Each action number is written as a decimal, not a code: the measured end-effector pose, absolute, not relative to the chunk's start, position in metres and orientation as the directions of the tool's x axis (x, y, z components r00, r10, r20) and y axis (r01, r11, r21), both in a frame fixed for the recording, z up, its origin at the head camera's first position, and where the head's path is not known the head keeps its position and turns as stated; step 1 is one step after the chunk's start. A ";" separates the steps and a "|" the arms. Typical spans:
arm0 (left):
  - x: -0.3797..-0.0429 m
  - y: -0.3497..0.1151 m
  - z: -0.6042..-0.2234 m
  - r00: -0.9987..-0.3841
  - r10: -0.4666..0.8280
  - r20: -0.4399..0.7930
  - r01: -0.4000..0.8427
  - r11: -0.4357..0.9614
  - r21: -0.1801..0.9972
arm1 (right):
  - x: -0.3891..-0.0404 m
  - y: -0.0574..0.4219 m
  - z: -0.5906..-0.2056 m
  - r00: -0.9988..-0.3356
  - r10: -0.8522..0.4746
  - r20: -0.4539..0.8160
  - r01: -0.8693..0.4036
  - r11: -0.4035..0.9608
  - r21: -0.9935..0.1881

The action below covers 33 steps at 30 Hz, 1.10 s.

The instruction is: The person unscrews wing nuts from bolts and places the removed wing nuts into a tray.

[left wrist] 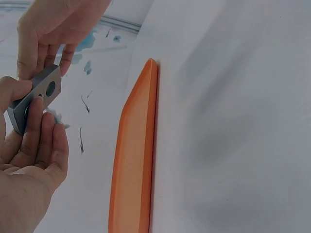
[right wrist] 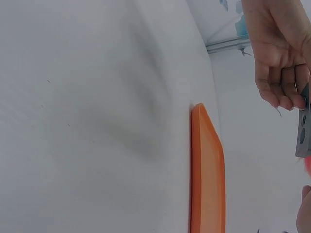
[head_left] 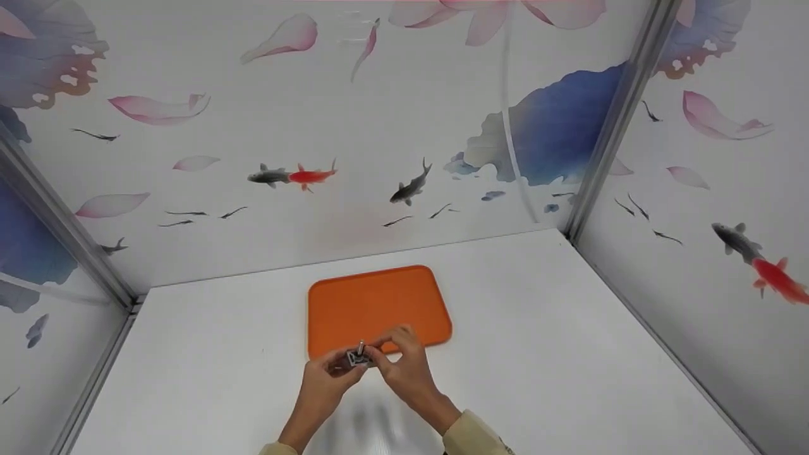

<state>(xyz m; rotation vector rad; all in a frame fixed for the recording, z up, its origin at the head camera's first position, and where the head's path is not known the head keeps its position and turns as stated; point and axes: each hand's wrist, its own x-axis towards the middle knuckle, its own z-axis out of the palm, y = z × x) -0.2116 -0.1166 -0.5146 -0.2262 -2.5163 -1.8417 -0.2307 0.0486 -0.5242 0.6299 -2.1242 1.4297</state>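
A grey metal block point(left wrist: 54, 87) with round holes is held above the table in front of me. My left hand point(head_left: 323, 384) grips it between thumb and fingers. A short shiny pin point(head_left: 361, 346) stands up from the block in the head view; its kind is too small to tell. My right hand point(head_left: 409, 374) has its thumb and forefinger bent together at the block's right side, by the pin. In the left wrist view the right hand point(left wrist: 60, 24) reaches the block's far end. In the right wrist view the left hand point(right wrist: 279, 51) holds the block at the frame's edge.
An orange tray point(head_left: 379, 309) lies on the white table point(head_left: 537, 354), just beyond my hands. White panels point(head_left: 354, 126) printed with fish and petals close in the back and both sides, with metal posts point(head_left: 622, 120) at the corners. The hands cast soft shadows on the table.
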 end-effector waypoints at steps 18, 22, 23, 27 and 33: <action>-0.211 -0.114 -0.517 -0.990 0.100 0.103 0.127 0.283 0.951 | -0.228 0.048 -0.522 -0.788 -0.113 0.605 -0.606 0.308 -0.733; -0.211 -0.113 -0.518 -0.990 0.100 0.102 0.127 0.289 0.949 | -0.220 0.047 -0.508 -0.778 -0.133 0.614 -0.622 0.294 -0.726; -0.212 -0.113 -0.518 -0.989 0.103 0.102 0.128 0.289 0.949 | -0.217 0.047 -0.503 -0.777 -0.142 0.613 -0.625 0.286 -0.726; -0.212 -0.113 -0.518 -0.992 0.099 0.076 0.102 0.298 0.949 | -0.206 0.047 -0.488 -0.778 -0.177 0.602 -0.627 0.255 -0.736; -0.213 -0.113 -0.518 -0.992 0.098 0.078 0.103 0.281 0.954 | -0.211 0.045 -0.497 -0.787 -0.185 0.588 -0.616 0.256 -0.745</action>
